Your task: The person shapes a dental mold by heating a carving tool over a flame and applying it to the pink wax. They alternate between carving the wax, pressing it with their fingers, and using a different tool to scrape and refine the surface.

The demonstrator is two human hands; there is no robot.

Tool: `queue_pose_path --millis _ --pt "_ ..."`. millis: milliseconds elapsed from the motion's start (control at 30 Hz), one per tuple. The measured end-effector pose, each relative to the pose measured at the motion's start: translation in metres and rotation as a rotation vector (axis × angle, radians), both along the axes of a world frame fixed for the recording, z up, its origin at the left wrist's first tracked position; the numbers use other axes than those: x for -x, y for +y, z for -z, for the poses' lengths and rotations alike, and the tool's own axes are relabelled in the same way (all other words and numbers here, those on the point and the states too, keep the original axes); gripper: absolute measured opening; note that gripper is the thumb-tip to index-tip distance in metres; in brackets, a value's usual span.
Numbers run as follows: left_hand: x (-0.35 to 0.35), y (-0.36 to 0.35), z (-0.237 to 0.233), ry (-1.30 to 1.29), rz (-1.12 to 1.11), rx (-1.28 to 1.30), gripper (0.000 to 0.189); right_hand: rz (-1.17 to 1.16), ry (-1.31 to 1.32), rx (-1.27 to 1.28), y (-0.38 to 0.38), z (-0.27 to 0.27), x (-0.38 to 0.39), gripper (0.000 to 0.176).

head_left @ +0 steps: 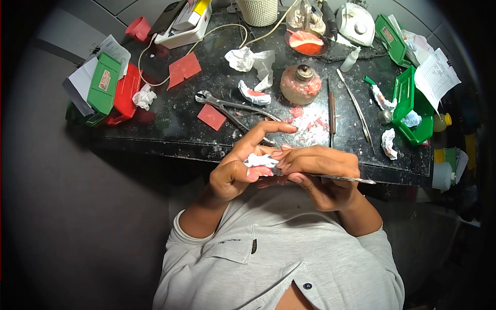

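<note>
My left hand (235, 168) holds a small white plaster piece with pink wax (261, 164) between its thumb and fingers, the index finger stretched out above it. From the other side, my right hand (325, 173) grips a thin metal tool (356, 180), whose handle sticks out to the right. The tool's working end is by the plaster piece, partly hidden by the fingers. Both hands meet in front of the bench's front edge. Just beyond them lie metal pliers (227, 106), a pink wax sheet (212, 117) and scattered white and pink shavings (312, 126).
A glass burner (301, 85) stands mid-bench (175, 124), beside a brown-handled tool (332, 113) and a long metal spatula (356, 106). Green boxes (413, 103) stand right, green and red boxes (106, 85) left. Behind are a bowl of red wax (307, 44) and a white mask (356, 25).
</note>
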State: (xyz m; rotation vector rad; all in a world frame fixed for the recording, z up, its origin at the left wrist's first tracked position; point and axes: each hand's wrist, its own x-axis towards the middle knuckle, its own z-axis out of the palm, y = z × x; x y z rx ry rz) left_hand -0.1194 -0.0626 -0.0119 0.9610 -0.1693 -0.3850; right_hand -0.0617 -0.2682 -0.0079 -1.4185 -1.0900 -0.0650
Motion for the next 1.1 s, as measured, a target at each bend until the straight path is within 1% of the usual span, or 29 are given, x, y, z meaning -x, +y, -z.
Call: queue_pose_path --millis 100,167,267,500,600,667,767,800,867,900,967,1033,1100 --pt "-0.001 0.0 0.001 0.004 0.016 0.023 0.101 0.004 -0.006 -0.001 -0.001 -0.001 0.0 0.013" --pt "-0.001 -0.006 -0.002 0.065 -0.029 0.084 0.105 0.009 -0.014 0.001 -0.001 -0.001 0.0 0.013" --pt "-0.001 -0.007 -0.002 0.116 -0.021 0.137 0.106 0.021 -0.018 -0.004 -0.001 0.0 0.001 0.013" --pt "0.0 -0.011 -0.005 0.153 -0.046 0.118 0.106 0.002 -0.024 -0.028 0.001 0.003 0.0 0.014" --pt "0.0 -0.013 -0.004 0.178 -0.113 0.11 0.106 0.017 -0.023 -0.02 0.002 0.003 0.001 0.014" --pt "-0.002 -0.006 0.002 0.126 0.004 0.122 0.106 0.034 -0.026 -0.013 0.002 0.002 0.001 0.014" --pt "-0.003 -0.005 0.005 0.117 0.058 0.184 0.102 0.026 -0.029 0.01 0.0 0.003 -0.003 0.015" --pt "-0.004 -0.004 0.008 0.117 0.058 0.184 0.102 0.012 -0.074 0.006 -0.001 0.005 -0.005 0.015" --pt "-0.005 0.0 0.015 0.313 0.218 0.453 0.09 -0.003 -0.12 0.001 -0.002 0.007 -0.006 0.014" --pt "-0.005 0.0 0.018 0.313 0.218 0.452 0.09 0.014 -0.158 0.02 -0.002 0.008 -0.006 0.015" --pt "-0.006 0.0 0.022 0.395 0.241 0.624 0.086 0.031 -0.195 0.038 -0.002 0.01 -0.006 0.016" --pt "-0.005 0.001 0.018 0.433 0.246 0.614 0.084 0.066 -0.17 0.007 0.0 0.012 -0.007 0.014" --pt "-0.002 -0.002 0.009 0.421 0.128 0.419 0.082 0.222 -0.192 -0.06 -0.002 0.01 -0.008 0.017"
